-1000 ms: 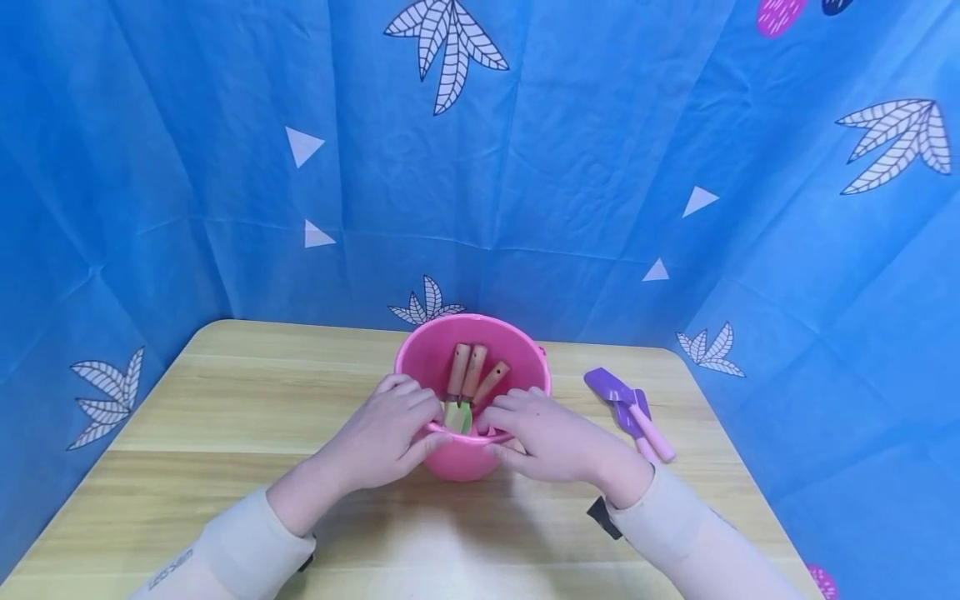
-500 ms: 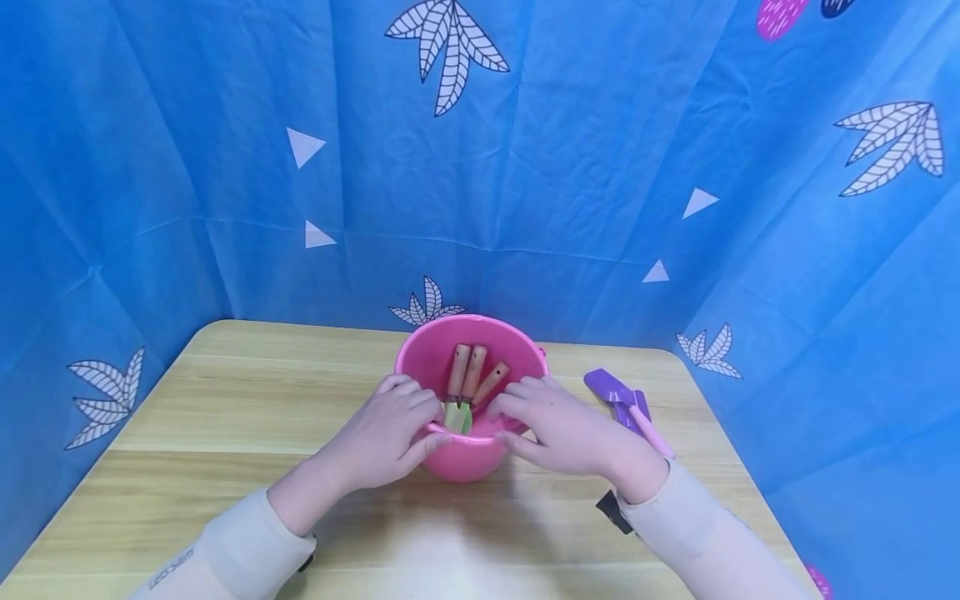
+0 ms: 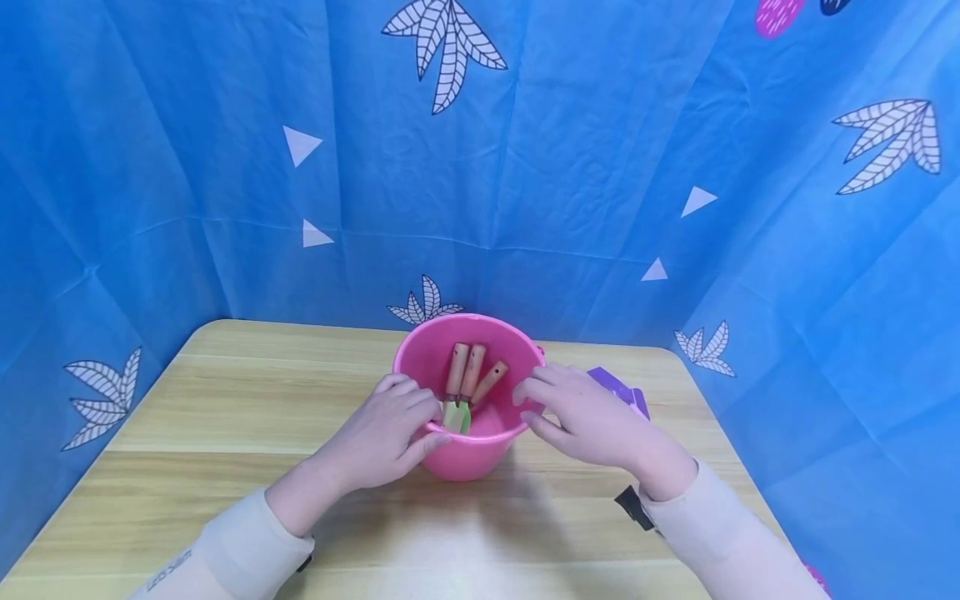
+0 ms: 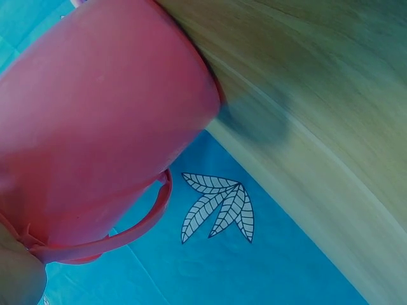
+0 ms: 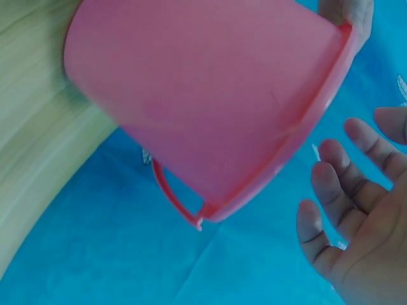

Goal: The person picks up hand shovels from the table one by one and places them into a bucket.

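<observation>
A pink bucket (image 3: pixel 463 460) stands upright on the table in the head view. My left hand (image 3: pixel 384 435) grips its near rim, fingers inside and thumb outside. Inside the bucket lie small garden tools with wooden handles (image 3: pixel 472 372), one showing a green blade (image 3: pixel 465 419). My right hand (image 3: pixel 588 422) is raised at the bucket's right rim, its fingers loosely bent and holding nothing. In the right wrist view that hand's fingers (image 5: pixel 332 184) are spread, apart from the bucket wall. The bucket's handle (image 4: pixel 121 240) hangs down its side in the left wrist view.
Purple toy shovels (image 3: pixel 611 382) lie on the table to the bucket's right, partly hidden behind my right hand. The wooden table (image 3: pixel 285 392) ends at blue printed curtains (image 3: pixel 600 167) at the back and sides.
My right hand has let go of the bucket's near rim and moved right, now covering part of the purple shovels. The left hand and the bucket have stayed in place.
</observation>
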Tool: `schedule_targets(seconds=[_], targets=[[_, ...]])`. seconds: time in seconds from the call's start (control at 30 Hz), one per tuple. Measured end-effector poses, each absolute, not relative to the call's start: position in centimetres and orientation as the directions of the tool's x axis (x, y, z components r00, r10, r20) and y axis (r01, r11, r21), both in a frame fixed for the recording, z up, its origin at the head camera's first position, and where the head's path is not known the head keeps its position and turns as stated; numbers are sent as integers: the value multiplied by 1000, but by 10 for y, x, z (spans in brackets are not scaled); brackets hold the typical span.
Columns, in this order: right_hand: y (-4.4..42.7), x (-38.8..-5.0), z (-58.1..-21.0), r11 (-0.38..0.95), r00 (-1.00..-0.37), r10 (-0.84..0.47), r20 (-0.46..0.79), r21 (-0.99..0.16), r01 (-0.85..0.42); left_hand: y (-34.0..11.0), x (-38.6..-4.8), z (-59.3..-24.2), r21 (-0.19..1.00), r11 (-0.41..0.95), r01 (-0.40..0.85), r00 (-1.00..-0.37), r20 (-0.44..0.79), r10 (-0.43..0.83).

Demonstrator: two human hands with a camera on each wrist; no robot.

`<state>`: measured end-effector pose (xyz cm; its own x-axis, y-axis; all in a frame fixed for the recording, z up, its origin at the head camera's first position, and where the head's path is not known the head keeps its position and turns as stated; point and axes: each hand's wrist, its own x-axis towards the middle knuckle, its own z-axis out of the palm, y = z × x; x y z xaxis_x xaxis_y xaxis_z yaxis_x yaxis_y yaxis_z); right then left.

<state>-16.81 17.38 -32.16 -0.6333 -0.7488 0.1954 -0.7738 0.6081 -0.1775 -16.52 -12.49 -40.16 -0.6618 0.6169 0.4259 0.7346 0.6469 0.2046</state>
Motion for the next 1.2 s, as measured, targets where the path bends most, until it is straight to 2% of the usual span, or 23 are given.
schedule_targets(seconds=[0.2,0.47,1.2], targets=[[183,-169,-318,621,-643,-731,226,-169,-765,-125,-165,-400,206,649,733,-665,419,618],[202,-173,-316,664,-687,-684,247,-181,-726,-123,-165,-400,212,643,736,-663,419,620],[239,-187,-337,765,-785,-582,212,-185,-617,-124,-166,-401,214,650,729,-671,411,617]])
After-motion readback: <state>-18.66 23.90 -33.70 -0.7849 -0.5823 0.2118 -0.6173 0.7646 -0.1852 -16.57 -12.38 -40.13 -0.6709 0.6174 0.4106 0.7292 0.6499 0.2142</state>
